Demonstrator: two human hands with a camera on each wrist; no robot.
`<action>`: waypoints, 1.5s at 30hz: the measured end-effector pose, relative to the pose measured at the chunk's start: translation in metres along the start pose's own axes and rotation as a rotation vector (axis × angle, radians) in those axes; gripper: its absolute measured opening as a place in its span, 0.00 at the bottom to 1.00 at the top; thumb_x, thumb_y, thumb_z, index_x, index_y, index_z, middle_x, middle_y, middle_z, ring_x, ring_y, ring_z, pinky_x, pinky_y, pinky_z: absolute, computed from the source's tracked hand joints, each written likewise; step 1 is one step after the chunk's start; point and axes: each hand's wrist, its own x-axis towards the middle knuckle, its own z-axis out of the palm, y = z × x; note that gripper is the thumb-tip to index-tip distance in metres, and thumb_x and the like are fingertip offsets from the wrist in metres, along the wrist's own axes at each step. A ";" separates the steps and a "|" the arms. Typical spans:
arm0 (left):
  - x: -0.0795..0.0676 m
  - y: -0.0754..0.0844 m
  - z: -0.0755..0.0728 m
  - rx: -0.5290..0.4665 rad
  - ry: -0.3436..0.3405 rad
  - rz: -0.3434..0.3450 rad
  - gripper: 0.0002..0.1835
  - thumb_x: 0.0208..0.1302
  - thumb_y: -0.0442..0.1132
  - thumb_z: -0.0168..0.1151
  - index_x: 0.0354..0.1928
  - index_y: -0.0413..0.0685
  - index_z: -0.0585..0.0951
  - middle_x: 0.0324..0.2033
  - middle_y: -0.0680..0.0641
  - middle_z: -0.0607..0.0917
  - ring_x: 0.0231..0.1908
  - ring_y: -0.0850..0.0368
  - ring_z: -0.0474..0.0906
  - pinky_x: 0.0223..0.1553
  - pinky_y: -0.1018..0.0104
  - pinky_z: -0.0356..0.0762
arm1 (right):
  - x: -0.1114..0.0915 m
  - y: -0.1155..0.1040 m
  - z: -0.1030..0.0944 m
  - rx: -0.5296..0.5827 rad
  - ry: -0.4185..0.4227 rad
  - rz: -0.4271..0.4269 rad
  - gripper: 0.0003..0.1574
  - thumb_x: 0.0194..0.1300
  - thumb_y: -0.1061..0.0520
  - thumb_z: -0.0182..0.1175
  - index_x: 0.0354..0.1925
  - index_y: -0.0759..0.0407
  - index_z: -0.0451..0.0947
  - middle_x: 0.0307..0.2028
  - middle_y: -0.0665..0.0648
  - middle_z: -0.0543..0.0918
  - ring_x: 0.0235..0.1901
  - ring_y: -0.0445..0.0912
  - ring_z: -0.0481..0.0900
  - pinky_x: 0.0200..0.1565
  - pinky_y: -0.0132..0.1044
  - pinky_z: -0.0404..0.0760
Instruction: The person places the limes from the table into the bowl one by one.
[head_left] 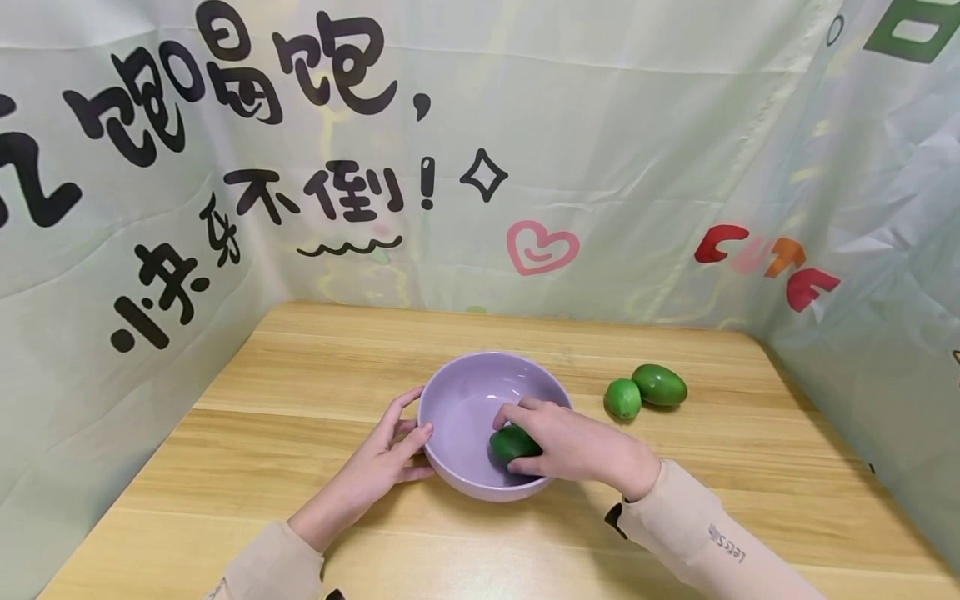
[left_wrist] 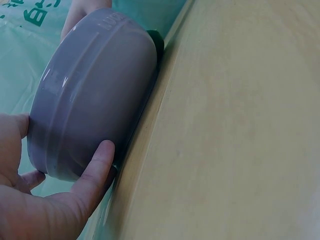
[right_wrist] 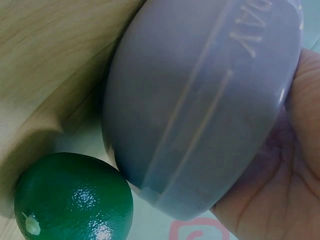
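A lilac bowl [head_left: 465, 417] stands on the wooden table. My left hand [head_left: 375, 454] holds its left side, the thumb at the rim and the other fingers spread along the outer wall. In the left wrist view, fingertips touch the outside of the bowl [left_wrist: 100, 95]. My right hand [head_left: 562, 437] reaches over the right rim and grips a dark green oval fruit [head_left: 512, 444] low inside the bowl. The bowl wall [right_wrist: 200, 100] hides that fruit in the right wrist view, where part of the right palm [right_wrist: 270, 185] shows beside the bowl.
Right of the bowl, a small round lime [head_left: 622, 399] touches a larger green mango-like fruit [head_left: 660, 385]. The wooden tabletop [head_left: 322, 367] meets printed cloth [head_left: 637, 167] at the back and sides.
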 end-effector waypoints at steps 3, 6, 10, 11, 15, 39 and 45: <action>0.000 0.000 0.000 -0.001 -0.001 -0.003 0.36 0.85 0.50 0.54 0.86 0.63 0.51 0.73 0.25 0.65 0.63 0.37 0.82 0.61 0.48 0.89 | 0.000 0.000 0.000 -0.008 -0.002 0.001 0.21 0.68 0.51 0.76 0.54 0.50 0.78 0.46 0.51 0.81 0.46 0.43 0.81 0.52 0.44 0.87; 0.000 0.000 0.000 -0.003 0.000 -0.004 0.36 0.85 0.50 0.54 0.86 0.63 0.51 0.73 0.25 0.64 0.63 0.37 0.82 0.61 0.48 0.89 | -0.001 0.000 0.000 -0.013 0.000 -0.001 0.21 0.68 0.51 0.76 0.54 0.50 0.79 0.45 0.50 0.81 0.46 0.43 0.81 0.52 0.44 0.87; 0.000 0.000 0.000 -0.003 0.001 -0.002 0.36 0.85 0.50 0.55 0.86 0.63 0.51 0.73 0.24 0.64 0.63 0.37 0.82 0.61 0.48 0.89 | -0.001 0.000 0.000 -0.010 0.001 0.000 0.20 0.69 0.51 0.75 0.54 0.50 0.79 0.45 0.50 0.81 0.46 0.43 0.81 0.53 0.45 0.87; 0.000 0.000 0.000 -0.001 0.001 -0.001 0.36 0.85 0.50 0.55 0.86 0.63 0.51 0.73 0.24 0.64 0.63 0.37 0.82 0.61 0.48 0.89 | -0.001 0.000 -0.001 -0.009 0.001 0.001 0.20 0.69 0.51 0.75 0.54 0.50 0.79 0.45 0.50 0.81 0.46 0.43 0.81 0.53 0.45 0.87; 0.000 0.001 0.000 0.001 -0.001 0.001 0.37 0.85 0.50 0.54 0.86 0.62 0.50 0.73 0.24 0.64 0.63 0.37 0.82 0.61 0.48 0.89 | -0.001 0.000 -0.001 -0.011 0.003 -0.002 0.20 0.69 0.50 0.75 0.54 0.50 0.79 0.46 0.50 0.81 0.46 0.43 0.81 0.53 0.45 0.87; 0.000 0.001 0.001 -0.009 0.004 -0.009 0.36 0.85 0.50 0.55 0.86 0.63 0.51 0.75 0.25 0.63 0.65 0.34 0.81 0.62 0.47 0.89 | -0.011 0.004 -0.017 0.014 0.020 -0.007 0.22 0.72 0.52 0.72 0.59 0.56 0.79 0.53 0.57 0.81 0.45 0.48 0.81 0.49 0.39 0.86; 0.000 0.000 0.000 -0.003 0.002 -0.014 0.37 0.85 0.51 0.55 0.86 0.63 0.50 0.75 0.26 0.63 0.66 0.35 0.80 0.62 0.48 0.89 | -0.017 0.004 -0.023 0.026 0.028 0.017 0.23 0.73 0.51 0.71 0.60 0.56 0.78 0.56 0.59 0.81 0.48 0.50 0.82 0.51 0.43 0.87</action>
